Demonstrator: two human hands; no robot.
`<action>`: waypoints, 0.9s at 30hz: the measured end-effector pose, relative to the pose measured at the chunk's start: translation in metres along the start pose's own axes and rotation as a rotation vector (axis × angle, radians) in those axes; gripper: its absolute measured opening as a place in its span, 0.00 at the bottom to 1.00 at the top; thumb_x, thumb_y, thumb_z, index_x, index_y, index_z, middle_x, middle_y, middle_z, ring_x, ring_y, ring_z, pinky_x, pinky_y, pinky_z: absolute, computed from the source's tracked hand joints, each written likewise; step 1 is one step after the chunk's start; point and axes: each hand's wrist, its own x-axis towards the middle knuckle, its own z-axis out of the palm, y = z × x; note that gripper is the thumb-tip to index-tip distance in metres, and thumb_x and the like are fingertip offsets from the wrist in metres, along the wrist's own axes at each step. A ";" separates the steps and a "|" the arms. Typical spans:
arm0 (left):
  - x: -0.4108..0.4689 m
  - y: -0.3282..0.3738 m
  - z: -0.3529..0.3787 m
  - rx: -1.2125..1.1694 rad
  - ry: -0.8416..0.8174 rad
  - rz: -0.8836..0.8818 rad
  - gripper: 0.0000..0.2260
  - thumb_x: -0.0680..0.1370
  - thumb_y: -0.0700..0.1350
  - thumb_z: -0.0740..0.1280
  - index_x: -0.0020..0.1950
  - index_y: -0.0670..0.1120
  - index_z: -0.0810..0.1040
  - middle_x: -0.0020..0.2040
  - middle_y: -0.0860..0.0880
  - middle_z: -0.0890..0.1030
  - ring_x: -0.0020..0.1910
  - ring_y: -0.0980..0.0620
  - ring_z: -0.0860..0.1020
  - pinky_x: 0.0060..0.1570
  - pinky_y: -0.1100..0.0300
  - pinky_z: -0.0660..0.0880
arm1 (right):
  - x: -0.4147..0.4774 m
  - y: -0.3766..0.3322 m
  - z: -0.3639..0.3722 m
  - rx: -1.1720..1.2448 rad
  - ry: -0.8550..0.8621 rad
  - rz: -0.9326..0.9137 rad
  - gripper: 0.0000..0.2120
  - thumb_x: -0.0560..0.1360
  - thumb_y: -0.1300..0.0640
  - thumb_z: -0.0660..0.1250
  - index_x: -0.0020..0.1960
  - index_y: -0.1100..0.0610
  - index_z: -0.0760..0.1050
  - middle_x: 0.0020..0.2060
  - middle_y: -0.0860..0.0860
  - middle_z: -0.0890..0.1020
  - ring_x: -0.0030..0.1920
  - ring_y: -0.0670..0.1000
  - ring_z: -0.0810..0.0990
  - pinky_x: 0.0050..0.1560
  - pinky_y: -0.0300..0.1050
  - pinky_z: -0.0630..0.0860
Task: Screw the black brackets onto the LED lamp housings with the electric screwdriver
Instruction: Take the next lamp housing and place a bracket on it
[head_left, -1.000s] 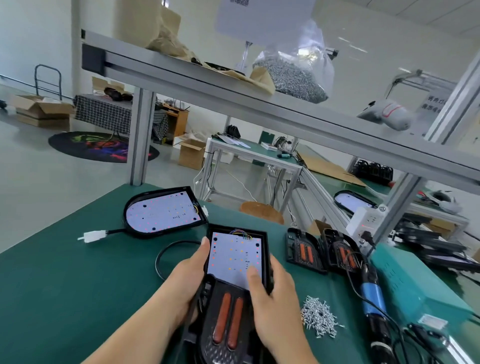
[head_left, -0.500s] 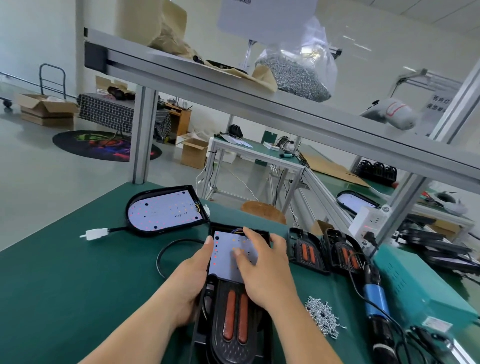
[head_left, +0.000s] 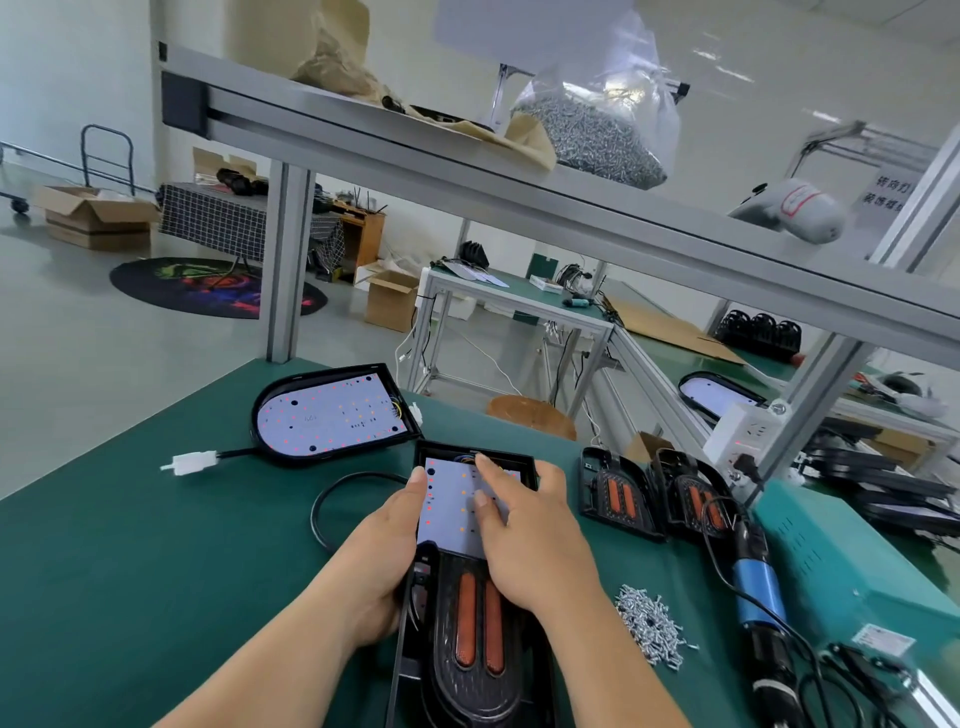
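A black LED lamp housing (head_left: 452, 501) with a white LED board lies on the green bench in front of me. A black bracket (head_left: 478, 639) with two orange strips sits on its near half. My left hand (head_left: 387, 561) holds the housing's left edge, thumb on the board. My right hand (head_left: 524, 530) lies flat on the board, fingers spread and pressing. The electric screwdriver (head_left: 758, 587), blue and black, lies to the right. A pile of screws (head_left: 649, 623) sits between it and the bracket.
A second housing (head_left: 332, 415) with a white plug (head_left: 195, 461) lies at the back left. Two more brackets (head_left: 618, 493) (head_left: 696, 493) stand right of the work. A teal power box (head_left: 841, 577) sits at the far right. An aluminium shelf (head_left: 519, 192) with a screw bag overhangs.
My right hand moved from the bracket's right side up onto the LED board and now presses flat on it. The left hand kept its hold on the housing's left edge.
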 end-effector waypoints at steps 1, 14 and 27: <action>0.001 -0.001 0.000 0.000 0.009 0.004 0.26 0.81 0.62 0.58 0.63 0.42 0.79 0.51 0.41 0.86 0.46 0.42 0.86 0.34 0.57 0.81 | 0.000 0.000 0.000 -0.002 -0.004 0.010 0.20 0.82 0.40 0.54 0.73 0.30 0.60 0.76 0.46 0.53 0.71 0.52 0.69 0.61 0.51 0.71; 0.006 -0.003 -0.002 -0.031 0.050 0.012 0.28 0.78 0.66 0.60 0.49 0.44 0.86 0.35 0.44 0.85 0.25 0.47 0.81 0.23 0.61 0.76 | -0.026 0.010 -0.064 0.050 -0.369 0.214 0.53 0.63 0.19 0.58 0.80 0.40 0.44 0.57 0.47 0.74 0.38 0.49 0.83 0.44 0.42 0.81; 0.006 -0.003 -0.002 -0.053 0.009 0.002 0.27 0.79 0.64 0.59 0.52 0.43 0.86 0.44 0.42 0.87 0.35 0.43 0.85 0.28 0.55 0.80 | -0.030 0.032 -0.074 0.653 -0.487 0.066 0.20 0.78 0.66 0.68 0.66 0.52 0.68 0.32 0.53 0.82 0.26 0.49 0.78 0.26 0.37 0.72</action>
